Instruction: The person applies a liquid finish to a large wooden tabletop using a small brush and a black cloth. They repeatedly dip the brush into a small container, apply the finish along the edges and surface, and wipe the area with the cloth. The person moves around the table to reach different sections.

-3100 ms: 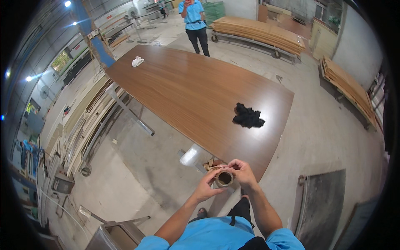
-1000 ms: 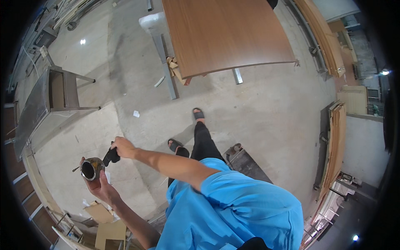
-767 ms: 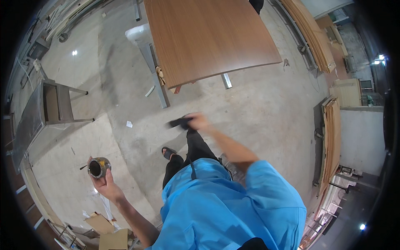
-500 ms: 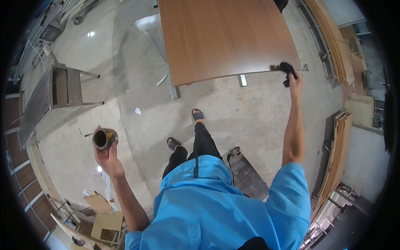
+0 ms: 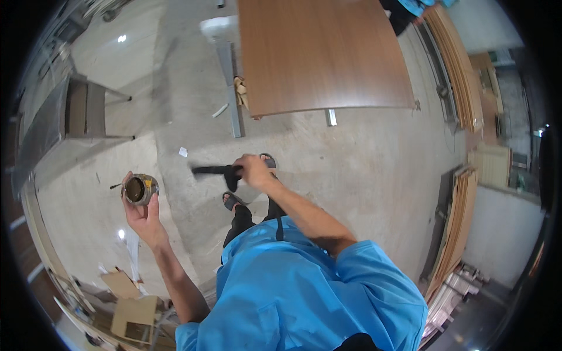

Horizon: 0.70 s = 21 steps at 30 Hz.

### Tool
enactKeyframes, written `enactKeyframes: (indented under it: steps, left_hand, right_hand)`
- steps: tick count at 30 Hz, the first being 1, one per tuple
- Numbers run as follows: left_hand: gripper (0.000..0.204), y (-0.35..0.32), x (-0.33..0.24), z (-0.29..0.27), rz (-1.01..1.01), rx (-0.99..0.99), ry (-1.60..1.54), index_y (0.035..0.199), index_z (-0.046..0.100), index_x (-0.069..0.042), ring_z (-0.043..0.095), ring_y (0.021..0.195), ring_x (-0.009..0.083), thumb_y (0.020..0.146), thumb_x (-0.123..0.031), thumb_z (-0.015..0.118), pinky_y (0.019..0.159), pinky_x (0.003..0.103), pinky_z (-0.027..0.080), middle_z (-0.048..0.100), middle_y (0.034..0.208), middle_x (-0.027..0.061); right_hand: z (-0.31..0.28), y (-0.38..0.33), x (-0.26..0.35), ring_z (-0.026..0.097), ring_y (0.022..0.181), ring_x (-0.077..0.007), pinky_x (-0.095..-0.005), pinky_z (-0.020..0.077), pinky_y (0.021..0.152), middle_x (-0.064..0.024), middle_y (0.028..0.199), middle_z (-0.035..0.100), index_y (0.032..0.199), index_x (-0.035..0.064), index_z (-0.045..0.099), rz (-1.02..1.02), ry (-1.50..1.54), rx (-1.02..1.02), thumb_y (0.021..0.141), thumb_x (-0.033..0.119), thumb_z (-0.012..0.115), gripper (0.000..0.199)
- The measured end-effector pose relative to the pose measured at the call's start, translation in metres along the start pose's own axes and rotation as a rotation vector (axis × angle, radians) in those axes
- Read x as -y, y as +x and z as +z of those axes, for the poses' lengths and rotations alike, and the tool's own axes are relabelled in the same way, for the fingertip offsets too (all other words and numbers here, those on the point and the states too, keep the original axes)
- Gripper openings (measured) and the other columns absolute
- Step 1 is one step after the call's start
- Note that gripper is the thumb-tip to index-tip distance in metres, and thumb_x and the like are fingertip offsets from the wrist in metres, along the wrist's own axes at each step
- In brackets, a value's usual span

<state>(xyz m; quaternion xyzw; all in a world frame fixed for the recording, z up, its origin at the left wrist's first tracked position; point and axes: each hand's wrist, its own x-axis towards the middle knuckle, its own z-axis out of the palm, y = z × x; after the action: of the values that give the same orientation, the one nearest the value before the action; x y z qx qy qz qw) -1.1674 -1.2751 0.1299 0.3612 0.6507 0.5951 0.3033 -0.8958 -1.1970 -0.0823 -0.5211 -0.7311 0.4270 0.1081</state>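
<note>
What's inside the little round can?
The can in the left hand is open on top, and its inside looks dark brown. Whether that is liquid or just shadow cannot be told; the bottom is hidden.

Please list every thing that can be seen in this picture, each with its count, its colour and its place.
open tin can: one, metal, dark inside, held in the left hand
cloth: one, black, gripped in the right hand
wooden board: one, brown, on metal supports, top centre
stacked boards: several, light wood, right edge
metal frame: one, grey, upper left
cardboard pieces: a few, tan, lower left floor
sandals: two, dark, on the person's feet
hands: left hand, right hand
</note>
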Motion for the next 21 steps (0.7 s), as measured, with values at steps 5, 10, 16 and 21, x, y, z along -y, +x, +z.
enactKeyframes:
  steps: [5, 10, 16, 21]
  left_hand:
    - [0.067, 0.001, 0.007, -0.022, -0.026, -0.109, 0.072, 0.155, 0.045, 0.001, 0.061, 0.127, 0.0191, 0.092, 0.017, 0.057, 0.111, 0.032, 0.048, 0.060, 0.143, 0.0123]
    - [0.052, -0.019, 0.006, -0.035, -0.065, -0.199, 0.139, 0.150, 0.052, 0.004, 0.065, 0.121, 0.0184, 0.099, 0.005, 0.058, 0.108, 0.033, 0.049, 0.067, 0.134, 0.0134]
    - [0.065, -0.019, 0.011, -0.032, -0.039, -0.159, 0.067, 0.152, 0.050, 0.003, 0.062, 0.127, 0.0187, 0.090, 0.005, 0.067, 0.110, 0.033, 0.049, 0.059, 0.148, 0.0118]
    - [0.065, -0.022, 0.009, -0.023, -0.093, -0.224, 0.053, 0.152, 0.050, 0.002, 0.061, 0.128, 0.0182, 0.090, 0.012, 0.066, 0.111, 0.032, 0.048, 0.057, 0.150, 0.0103]
  right_hand:
    - [-0.067, 0.001, -0.012, 0.073, 0.090, -0.0352, -0.0423, 0.0581, 0.081, -0.0164, 0.098, 0.074, 0.109, 0.0023, 0.077, -0.219, 0.196, -0.220, 0.082, 0.002, 0.078, 0.027]
    - [-0.327, -0.063, -0.155, 0.071, 0.095, -0.0375, -0.0466, 0.0551, 0.087, -0.0193, 0.101, 0.075, 0.113, 0.0034, 0.077, 0.161, -0.565, -0.632, 0.080, 0.011, 0.085, 0.035]
    - [-0.369, -0.048, -0.263, 0.071, 0.103, -0.0425, -0.0494, 0.0561, 0.090, -0.0218, 0.106, 0.073, 0.111, -0.0004, 0.076, 0.309, -0.669, -0.752, 0.081, 0.007, 0.077, 0.031]
    - [-0.209, 0.006, -0.104, 0.070, 0.101, -0.0418, -0.0465, 0.0572, 0.087, -0.0210, 0.107, 0.073, 0.107, -0.0042, 0.074, -0.115, -0.378, -0.451, 0.081, 0.001, 0.073, 0.026]
